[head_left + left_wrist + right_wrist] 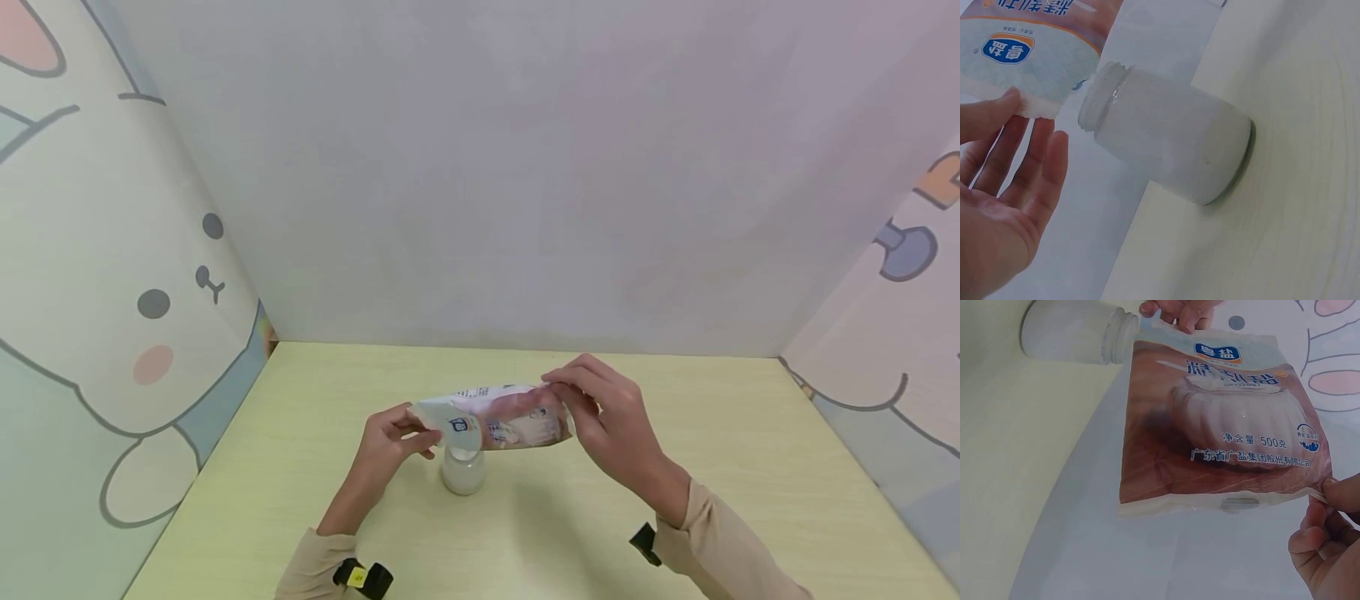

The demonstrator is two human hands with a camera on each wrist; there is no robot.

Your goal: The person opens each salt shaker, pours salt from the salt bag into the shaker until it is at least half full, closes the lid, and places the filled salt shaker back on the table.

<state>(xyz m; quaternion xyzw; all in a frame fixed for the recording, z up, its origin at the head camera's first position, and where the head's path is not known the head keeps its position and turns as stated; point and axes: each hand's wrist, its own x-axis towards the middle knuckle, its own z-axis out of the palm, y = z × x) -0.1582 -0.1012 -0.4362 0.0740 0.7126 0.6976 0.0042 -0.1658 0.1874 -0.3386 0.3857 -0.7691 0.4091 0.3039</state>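
A salt bag [1222, 437], brown and pale blue with Chinese lettering and 500 g marked, is held tilted above the table between both hands. My left hand [1010, 194] pinches its pale blue end between thumb and fingers. At the opposite end, my right hand [1329, 531] pinches a bottom corner, holding that end higher. Below the pale end stands a glass jar [463, 472], upright, lidless and whitish throughout. In the left wrist view the bag's ragged edge [1038, 114] comes right up to the mouth of the jar.
The pale yellow-green wooden table [360, 375] carries the jar. A plain grey-white wall [510, 183] rises behind it, and panels with cartoon animals flank both sides. Black straps circle both sleeves at the wrists.
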